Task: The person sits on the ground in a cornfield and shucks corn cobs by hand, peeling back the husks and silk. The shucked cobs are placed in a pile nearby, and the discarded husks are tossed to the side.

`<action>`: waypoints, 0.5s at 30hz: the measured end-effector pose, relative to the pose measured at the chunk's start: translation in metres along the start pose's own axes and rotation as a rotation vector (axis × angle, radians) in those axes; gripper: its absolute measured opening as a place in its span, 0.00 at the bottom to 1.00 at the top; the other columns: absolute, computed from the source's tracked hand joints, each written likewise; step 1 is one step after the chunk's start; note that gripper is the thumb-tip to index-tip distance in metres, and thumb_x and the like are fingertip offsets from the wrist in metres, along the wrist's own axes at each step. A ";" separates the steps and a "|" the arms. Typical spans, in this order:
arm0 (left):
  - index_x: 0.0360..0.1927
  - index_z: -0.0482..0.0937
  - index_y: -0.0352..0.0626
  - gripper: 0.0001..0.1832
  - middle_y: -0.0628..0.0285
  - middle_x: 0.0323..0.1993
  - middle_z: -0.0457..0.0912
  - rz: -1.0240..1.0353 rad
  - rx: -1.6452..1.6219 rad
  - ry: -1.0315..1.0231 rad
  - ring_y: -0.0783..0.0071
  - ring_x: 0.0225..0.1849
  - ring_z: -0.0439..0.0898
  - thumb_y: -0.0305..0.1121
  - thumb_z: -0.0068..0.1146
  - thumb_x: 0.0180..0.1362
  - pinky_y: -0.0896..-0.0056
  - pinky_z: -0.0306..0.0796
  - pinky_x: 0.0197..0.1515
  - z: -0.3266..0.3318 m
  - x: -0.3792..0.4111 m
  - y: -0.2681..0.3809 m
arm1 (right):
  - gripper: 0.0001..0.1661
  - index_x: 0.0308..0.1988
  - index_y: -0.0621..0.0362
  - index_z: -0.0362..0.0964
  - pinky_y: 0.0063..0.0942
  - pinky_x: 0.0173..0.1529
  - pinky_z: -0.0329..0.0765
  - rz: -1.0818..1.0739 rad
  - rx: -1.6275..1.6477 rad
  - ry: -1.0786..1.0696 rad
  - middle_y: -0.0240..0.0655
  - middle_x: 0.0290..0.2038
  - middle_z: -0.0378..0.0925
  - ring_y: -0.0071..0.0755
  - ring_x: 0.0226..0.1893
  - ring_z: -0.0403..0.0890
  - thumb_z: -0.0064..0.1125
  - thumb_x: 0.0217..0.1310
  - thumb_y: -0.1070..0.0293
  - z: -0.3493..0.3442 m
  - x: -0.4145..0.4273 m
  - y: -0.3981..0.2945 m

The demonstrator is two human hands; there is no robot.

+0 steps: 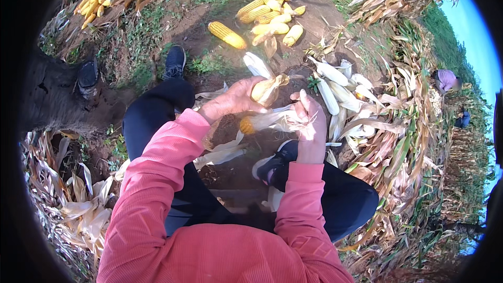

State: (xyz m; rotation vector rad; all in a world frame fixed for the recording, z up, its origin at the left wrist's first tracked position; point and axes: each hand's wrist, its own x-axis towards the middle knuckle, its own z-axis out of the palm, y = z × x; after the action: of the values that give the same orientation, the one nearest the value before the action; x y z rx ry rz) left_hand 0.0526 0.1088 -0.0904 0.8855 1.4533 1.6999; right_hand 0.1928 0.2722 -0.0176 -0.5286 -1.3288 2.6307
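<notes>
My left hand [237, 96] is closed around a dry, tan corn husk bundle [269, 91]; whether a cob is inside is hidden. A pale husk [257, 65] shows just beyond that hand. My right hand [310, 114] grips the loose, stringy husk and silk of a partly husked ear of corn [253, 123]. The yellow kernels at the ear's end point left, below my left hand. Farther ahead, bare yellow corn cobs [269, 11] lie in a loose heap on the soil. One yellow cob [227, 35] rests a little apart from them.
Several ears in pale husks [340, 84] are piled to the right. Dry corn stalks and leaves [393, 157] stretch along that side. Another cob heap [96, 2] lies far left. My legs frame the ground, with a shoe [275, 161] under my right hand. A person [447, 80] bends over far right.
</notes>
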 end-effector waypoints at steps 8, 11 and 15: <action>0.55 0.68 0.40 0.35 0.66 0.45 0.78 0.008 -0.313 0.222 0.76 0.48 0.75 0.31 0.73 0.42 0.70 0.66 0.56 -0.021 -0.008 0.055 | 0.14 0.33 0.64 0.70 0.19 0.16 0.55 -0.536 0.016 0.515 0.22 0.11 0.53 0.16 0.11 0.53 0.53 0.65 0.63 -0.024 -0.015 -0.077; 0.55 0.69 0.40 0.34 0.65 0.45 0.78 0.050 -0.378 0.257 0.75 0.48 0.75 0.33 0.72 0.44 0.69 0.66 0.56 -0.024 -0.010 0.065 | 0.13 0.41 0.63 0.69 0.18 0.19 0.66 -0.631 -0.300 0.571 0.28 0.20 0.68 0.17 0.19 0.67 0.56 0.62 0.65 -0.025 -0.011 -0.087; 0.54 0.70 0.42 0.30 0.65 0.45 0.78 0.037 -0.516 0.277 0.73 0.48 0.76 0.34 0.70 0.47 0.68 0.66 0.57 -0.025 -0.015 0.070 | 0.37 0.62 0.59 0.56 0.24 0.39 0.77 -0.534 -0.909 0.498 0.40 0.51 0.67 0.32 0.47 0.74 0.63 0.56 0.65 0.002 -0.002 -0.049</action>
State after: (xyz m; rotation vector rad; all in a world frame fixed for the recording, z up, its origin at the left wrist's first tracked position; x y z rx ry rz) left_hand 0.0322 0.0762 -0.0255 0.4096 1.0787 2.1516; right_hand 0.1927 0.2993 0.0228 -0.7208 -2.0401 1.2710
